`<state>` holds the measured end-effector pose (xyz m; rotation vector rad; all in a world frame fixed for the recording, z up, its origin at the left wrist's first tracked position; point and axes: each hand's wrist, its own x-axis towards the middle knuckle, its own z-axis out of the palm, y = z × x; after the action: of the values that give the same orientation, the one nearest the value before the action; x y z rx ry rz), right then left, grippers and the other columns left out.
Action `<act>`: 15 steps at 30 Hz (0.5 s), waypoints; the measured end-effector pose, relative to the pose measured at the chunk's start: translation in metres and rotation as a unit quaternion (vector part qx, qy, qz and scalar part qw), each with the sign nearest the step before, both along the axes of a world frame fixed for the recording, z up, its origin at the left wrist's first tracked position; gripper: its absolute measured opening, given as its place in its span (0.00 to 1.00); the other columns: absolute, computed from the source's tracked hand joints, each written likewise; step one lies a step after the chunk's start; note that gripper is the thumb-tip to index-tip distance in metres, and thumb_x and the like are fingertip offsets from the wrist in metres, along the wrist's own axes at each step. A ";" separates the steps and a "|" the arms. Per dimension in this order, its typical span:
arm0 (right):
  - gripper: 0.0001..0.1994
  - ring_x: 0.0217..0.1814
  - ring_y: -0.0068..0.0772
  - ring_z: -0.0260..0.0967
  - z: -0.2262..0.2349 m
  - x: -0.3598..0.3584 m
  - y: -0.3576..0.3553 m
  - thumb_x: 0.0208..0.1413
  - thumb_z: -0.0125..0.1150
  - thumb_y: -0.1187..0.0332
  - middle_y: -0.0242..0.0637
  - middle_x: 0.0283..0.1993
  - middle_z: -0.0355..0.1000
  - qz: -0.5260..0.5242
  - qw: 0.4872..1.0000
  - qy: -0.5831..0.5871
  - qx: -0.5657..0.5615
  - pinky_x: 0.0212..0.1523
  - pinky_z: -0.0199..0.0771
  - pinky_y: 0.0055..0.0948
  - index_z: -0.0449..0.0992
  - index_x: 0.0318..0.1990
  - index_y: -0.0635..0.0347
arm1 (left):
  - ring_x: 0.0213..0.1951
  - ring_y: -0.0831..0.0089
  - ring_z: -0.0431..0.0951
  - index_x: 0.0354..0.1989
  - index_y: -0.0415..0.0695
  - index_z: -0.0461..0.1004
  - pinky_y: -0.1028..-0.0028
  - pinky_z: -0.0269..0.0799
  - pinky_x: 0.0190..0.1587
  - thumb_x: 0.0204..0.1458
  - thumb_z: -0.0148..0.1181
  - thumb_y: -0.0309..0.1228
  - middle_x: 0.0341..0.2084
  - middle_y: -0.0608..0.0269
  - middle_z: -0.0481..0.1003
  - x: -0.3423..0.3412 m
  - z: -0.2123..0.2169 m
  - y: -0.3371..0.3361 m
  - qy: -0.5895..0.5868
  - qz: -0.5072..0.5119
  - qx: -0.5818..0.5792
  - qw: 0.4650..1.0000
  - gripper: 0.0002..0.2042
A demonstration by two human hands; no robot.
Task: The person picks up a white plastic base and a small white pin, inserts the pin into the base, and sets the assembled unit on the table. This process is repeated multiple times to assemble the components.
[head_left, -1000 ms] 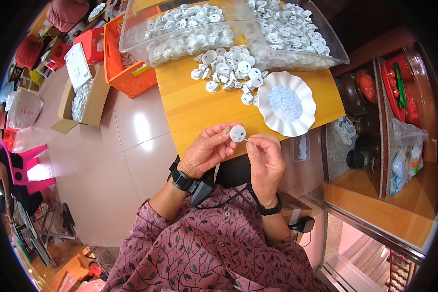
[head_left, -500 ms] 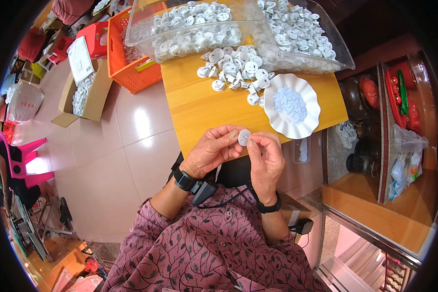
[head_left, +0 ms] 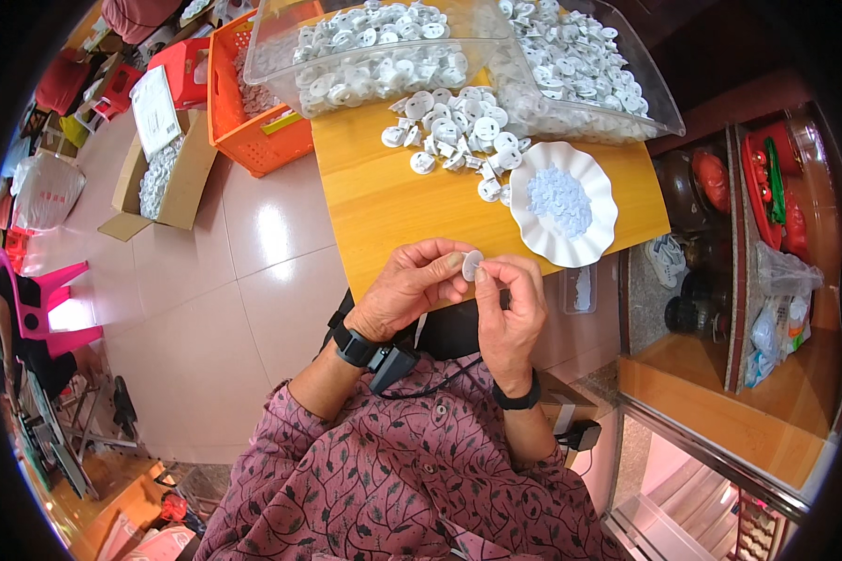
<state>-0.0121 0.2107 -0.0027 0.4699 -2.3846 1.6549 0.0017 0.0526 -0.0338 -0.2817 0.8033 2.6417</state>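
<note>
Pinching a white disc [head_left: 472, 263] over the near edge of the table [head_left: 374, 201], our left hand [head_left: 407, 282] grips its left rim; our right hand [head_left: 514, 313] meets its right side, hold unclear. We judge it light, stiff, slightly slippery; rim hold best.

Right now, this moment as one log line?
left fingers: pinching white disc | right fingers: at its right edge | white pieces: loose on wooden table | scalloped plate: pale chips inside
</note>
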 end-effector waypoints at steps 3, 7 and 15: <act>0.05 0.38 0.32 0.72 0.001 0.000 -0.001 0.56 0.63 0.78 0.41 0.41 0.70 0.005 1.000 0.019 0.021 0.37 0.75 0.28 0.74 0.38 0.66 | 0.32 0.80 0.80 0.52 0.37 0.73 0.79 0.78 0.39 0.64 0.54 0.30 0.35 0.64 0.79 0.000 0.002 -0.001 0.000 0.005 -0.030 1.000 0.13; 0.05 0.38 0.35 0.72 0.000 0.000 -0.001 0.56 0.62 0.79 0.41 0.41 0.70 0.007 0.998 0.036 0.043 0.37 0.75 0.30 0.73 0.38 0.65 | 0.32 0.81 0.79 0.51 0.36 0.74 0.80 0.78 0.39 0.63 0.55 0.30 0.35 0.63 0.79 0.001 0.001 -0.002 0.016 0.007 -0.070 0.997 0.13; 0.06 0.37 0.39 0.71 0.000 -0.002 -0.001 0.55 0.61 0.80 0.43 0.39 0.69 0.024 0.996 0.045 0.078 0.36 0.74 0.33 0.71 0.38 0.65 | 0.31 0.81 0.79 0.50 0.35 0.74 0.80 0.78 0.38 0.62 0.57 0.30 0.34 0.64 0.79 0.002 0.000 -0.001 0.032 0.017 -0.125 0.992 0.13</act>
<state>-0.0144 0.2100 -0.0024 0.6196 -2.4648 1.4404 0.0035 0.0512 -0.0337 -0.2769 1.1622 2.5921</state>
